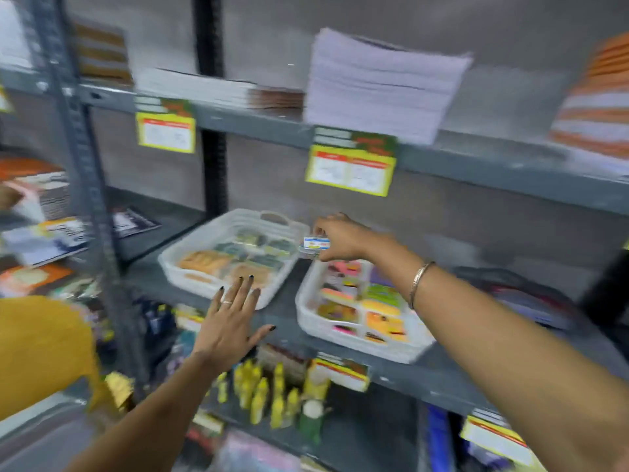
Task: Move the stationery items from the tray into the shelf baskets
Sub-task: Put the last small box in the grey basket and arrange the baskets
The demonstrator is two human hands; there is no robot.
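Observation:
Two white plastic baskets stand on the grey middle shelf. The left basket (177, 253) holds brown, orange and dark green packets. The right basket (308, 311) holds bright pink, yellow, green and purple packets. My right hand (343, 238) is raised over the gap between the baskets, fingers pinched on a small white-and-blue box (316, 243). My left hand (229, 321) is spread flat, fingers apart, holding nothing, just in front of the left basket's near rim. The picture is blurred by motion. No tray is in view.
The upper shelf carries stacks of notebooks and a thick white paper stack (381, 86), with yellow price tags (350, 170) hanging from its edge. Yellow glue bottles (269, 393) stand on the shelf below. A grey upright post (88, 185) rises at left, with books beyond it.

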